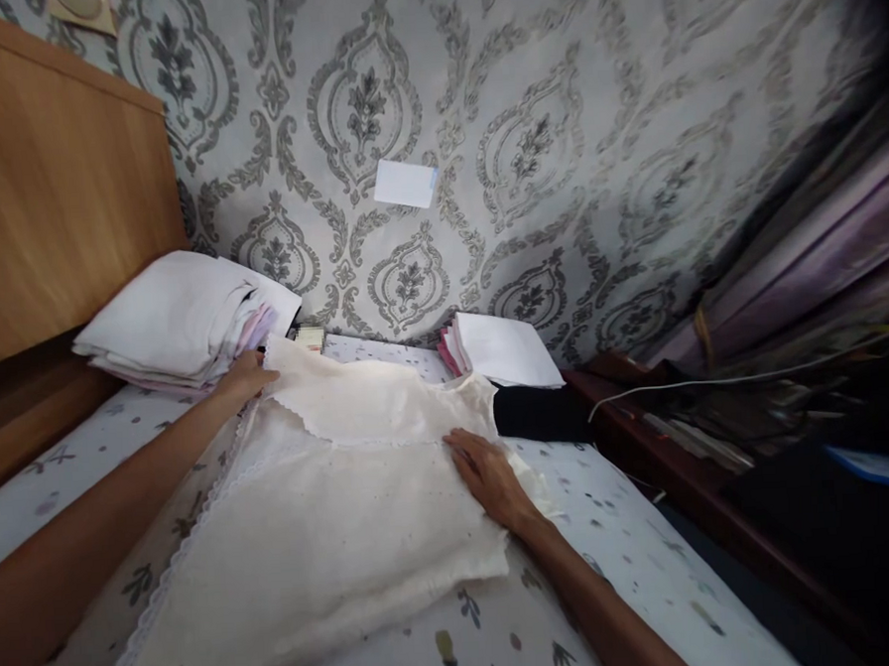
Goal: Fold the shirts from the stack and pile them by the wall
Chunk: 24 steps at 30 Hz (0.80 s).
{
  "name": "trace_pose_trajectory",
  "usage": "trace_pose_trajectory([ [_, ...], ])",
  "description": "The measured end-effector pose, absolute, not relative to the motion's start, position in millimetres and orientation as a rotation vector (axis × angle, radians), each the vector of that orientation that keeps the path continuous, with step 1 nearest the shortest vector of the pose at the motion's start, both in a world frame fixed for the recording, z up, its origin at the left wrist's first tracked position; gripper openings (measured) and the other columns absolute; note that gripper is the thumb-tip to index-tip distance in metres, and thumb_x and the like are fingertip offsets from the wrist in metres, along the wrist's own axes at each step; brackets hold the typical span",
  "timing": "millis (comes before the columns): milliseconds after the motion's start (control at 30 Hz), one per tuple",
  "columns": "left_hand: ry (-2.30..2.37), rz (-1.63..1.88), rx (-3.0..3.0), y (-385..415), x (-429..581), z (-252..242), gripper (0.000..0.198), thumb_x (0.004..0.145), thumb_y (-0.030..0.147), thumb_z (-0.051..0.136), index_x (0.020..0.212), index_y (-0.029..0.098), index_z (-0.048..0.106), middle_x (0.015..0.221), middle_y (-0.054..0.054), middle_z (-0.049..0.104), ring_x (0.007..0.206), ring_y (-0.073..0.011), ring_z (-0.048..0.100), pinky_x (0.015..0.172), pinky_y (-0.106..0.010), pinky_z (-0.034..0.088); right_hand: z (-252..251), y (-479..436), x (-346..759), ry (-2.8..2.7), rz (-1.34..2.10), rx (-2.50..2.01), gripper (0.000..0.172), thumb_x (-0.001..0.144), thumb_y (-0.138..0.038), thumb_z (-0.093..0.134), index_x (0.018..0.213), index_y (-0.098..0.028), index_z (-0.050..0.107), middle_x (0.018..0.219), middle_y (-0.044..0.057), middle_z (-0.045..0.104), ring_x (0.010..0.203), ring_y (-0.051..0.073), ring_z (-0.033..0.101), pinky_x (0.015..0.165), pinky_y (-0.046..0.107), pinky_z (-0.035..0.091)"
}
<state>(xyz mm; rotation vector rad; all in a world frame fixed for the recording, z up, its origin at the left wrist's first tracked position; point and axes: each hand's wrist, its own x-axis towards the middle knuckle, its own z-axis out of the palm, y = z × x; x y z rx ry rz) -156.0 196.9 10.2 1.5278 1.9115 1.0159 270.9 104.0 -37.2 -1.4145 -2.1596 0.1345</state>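
A cream-coloured cloth garment [350, 522] with a lace edge lies spread over a patterned sheet, its upper part folded across the middle. At the garment's far left corner, my left hand [245, 378] has its fingers closed on the fabric. My right hand [489, 475] rests on the right side of the garment, palm down with the fingers extended, just below the folded part's edge.
Folded white cloths [179, 312] are stacked at the back left beside a wooden headboard [71, 174]. By the wall is another folded white cloth [505, 350], with a black item [542, 413] near it. A white cable [671, 387] crosses the dark red ledge on the right.
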Motion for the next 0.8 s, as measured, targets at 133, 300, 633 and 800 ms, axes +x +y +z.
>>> trace_pose_trajectory([
  [133, 1.979, 0.998, 1.571, 207.2, -159.0, 19.4, 0.029, 0.071, 0.024, 0.060, 0.098, 0.014, 0.067, 0.076, -0.005, 0.071, 0.067, -0.0220, 0.069, 0.058, -0.029, 0.052, -36.1, 103.1, 270.5, -2.162, 0.137, -1.421, 0.038, 0.095, -0.031, 0.045, 0.120, -0.020, 0.072, 0.130, 0.013, 0.068, 0.125, 0.030, 0.060, 0.111, 0.051, 0.044],
  [300, 2.183, 0.993, 1.732, 212.3, -159.5, 44.5, 0.044, 0.080, 0.012, 0.050, 0.122, 0.005, 0.058, 0.114, -0.022, 0.069, 0.110, -0.0346, 0.066, 0.089, -0.042, 0.051, -35.0, 101.5, 269.8, -2.150, 0.133, -1.411, 0.037, 0.095, -0.030, 0.046, 0.120, -0.021, 0.071, 0.130, 0.013, 0.068, 0.126, 0.029, 0.060, 0.110, 0.050, 0.044],
  [633, 1.785, 0.359, 2.418, 192.3, -121.2, -0.7, 0.052, 0.096, 0.042, 0.038, 0.138, 0.016, 0.051, 0.153, -0.017, 0.046, 0.142, -0.0316, 0.041, 0.114, -0.049, 0.034, -31.9, 97.5, 264.0, -2.129, 0.163, -1.413, 0.035, 0.094, -0.026, 0.046, 0.117, -0.024, 0.072, 0.126, 0.010, 0.070, 0.125, 0.029, 0.060, 0.110, 0.049, 0.044],
  [800, 2.020, 0.282, 2.290, 215.3, -148.9, -17.1, 0.046, 0.095, 0.041, 0.034, 0.127, 0.017, 0.058, 0.149, -0.019, 0.049, 0.144, -0.0307, 0.039, 0.113, -0.049, 0.034, -26.0, 91.3, 274.2, -2.020, 0.133, -1.513, 0.034, 0.091, -0.026, 0.050, 0.117, -0.025, 0.071, 0.129, 0.010, 0.068, 0.124, 0.029, 0.059, 0.109, 0.048, 0.044],
])
